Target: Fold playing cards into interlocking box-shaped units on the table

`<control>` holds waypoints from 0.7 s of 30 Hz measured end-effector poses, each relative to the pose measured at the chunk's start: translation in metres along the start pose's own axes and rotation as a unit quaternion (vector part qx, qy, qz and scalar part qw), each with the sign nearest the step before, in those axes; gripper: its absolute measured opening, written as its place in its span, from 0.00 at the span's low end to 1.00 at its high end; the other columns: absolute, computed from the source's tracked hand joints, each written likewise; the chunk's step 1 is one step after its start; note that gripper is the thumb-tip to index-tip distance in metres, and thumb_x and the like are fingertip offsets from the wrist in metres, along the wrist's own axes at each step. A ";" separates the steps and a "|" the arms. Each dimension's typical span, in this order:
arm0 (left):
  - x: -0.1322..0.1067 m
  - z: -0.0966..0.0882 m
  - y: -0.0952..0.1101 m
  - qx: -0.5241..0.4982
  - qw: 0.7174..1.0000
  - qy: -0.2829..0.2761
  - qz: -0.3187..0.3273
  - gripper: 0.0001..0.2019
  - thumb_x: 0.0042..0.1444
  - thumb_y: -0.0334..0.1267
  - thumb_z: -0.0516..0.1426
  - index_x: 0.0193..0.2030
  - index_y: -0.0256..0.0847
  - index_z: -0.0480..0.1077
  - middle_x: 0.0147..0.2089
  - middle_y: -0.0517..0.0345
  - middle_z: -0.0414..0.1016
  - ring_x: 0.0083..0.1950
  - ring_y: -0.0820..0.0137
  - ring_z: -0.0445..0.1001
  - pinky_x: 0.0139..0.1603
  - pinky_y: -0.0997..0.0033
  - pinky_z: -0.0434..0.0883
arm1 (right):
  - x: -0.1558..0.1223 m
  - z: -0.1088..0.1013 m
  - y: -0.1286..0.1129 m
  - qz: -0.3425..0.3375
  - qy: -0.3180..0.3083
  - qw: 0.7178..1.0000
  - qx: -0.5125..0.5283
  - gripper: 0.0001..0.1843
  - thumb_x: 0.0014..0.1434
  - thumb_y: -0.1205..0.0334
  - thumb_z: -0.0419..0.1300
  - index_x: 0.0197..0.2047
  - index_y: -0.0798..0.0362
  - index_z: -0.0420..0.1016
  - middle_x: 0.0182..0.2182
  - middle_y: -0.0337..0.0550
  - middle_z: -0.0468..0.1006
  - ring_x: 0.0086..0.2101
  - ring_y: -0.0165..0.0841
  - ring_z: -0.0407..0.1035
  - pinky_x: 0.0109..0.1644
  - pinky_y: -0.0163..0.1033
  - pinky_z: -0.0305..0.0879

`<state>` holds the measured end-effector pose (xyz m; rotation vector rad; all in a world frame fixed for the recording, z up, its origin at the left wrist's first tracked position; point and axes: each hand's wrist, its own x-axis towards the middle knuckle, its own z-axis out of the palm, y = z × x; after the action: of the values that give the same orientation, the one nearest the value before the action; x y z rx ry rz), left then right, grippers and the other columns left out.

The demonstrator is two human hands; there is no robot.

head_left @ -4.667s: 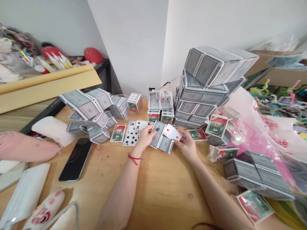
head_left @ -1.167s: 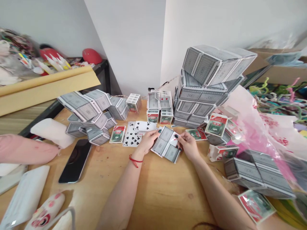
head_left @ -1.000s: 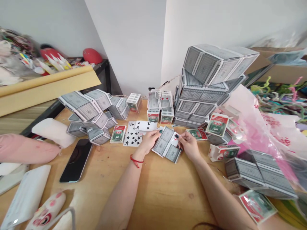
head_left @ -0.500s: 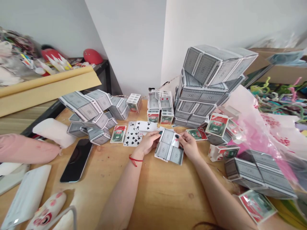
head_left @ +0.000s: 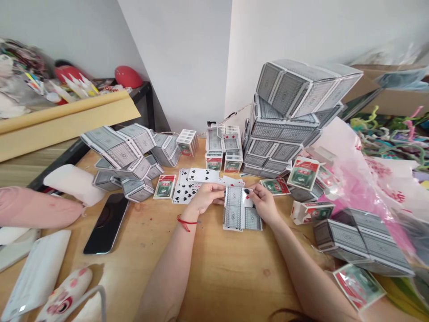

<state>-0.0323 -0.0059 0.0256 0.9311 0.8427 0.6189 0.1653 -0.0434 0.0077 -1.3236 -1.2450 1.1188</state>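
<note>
Between my hands is a panel of joined playing cards [head_left: 233, 213], grey patterned backs up, with a small white flap bearing a red diamond at its upper right. My left hand [head_left: 209, 197] pinches the panel's upper left edge. With thumb and fingers closed, my right hand [head_left: 263, 201] grips the panel at the flap. Loose face-up cards [head_left: 183, 190], mostly spades, lie just beyond my left hand. A red and green card box [head_left: 165, 187] is left of them, and another card box [head_left: 275, 187] lies beyond my right hand.
A tall stack of card-built blocks [head_left: 284, 120] rises at the back right, with a lower stack [head_left: 115, 150] at the left. A phone [head_left: 106, 223] lies on the wooden table [head_left: 228, 277]. Pink plastic [head_left: 368, 192] and more card boxes [head_left: 303, 173] crowd the right side.
The card panel has turned more upright to my view and shifted slightly right and down. My left hand has moved a little left along its edge. Red-suited cards now show behind the panel.
</note>
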 end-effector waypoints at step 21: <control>-0.002 -0.004 0.001 -0.008 0.999 -0.045 -0.012 0.15 0.47 0.34 0.59 0.43 0.34 0.70 0.38 0.49 0.76 0.35 0.70 0.74 0.38 0.69 0.71 | -0.002 0.005 0.002 0.021 0.028 0.999 0.017 0.13 0.49 0.51 0.59 0.29 0.53 0.65 0.19 0.35 0.65 0.19 0.26 0.56 0.21 0.32 0.50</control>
<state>-0.0366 -0.0056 0.0255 0.9274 0.7667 0.5585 0.1609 -0.0455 0.0052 -1.3515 -1.1576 1.1209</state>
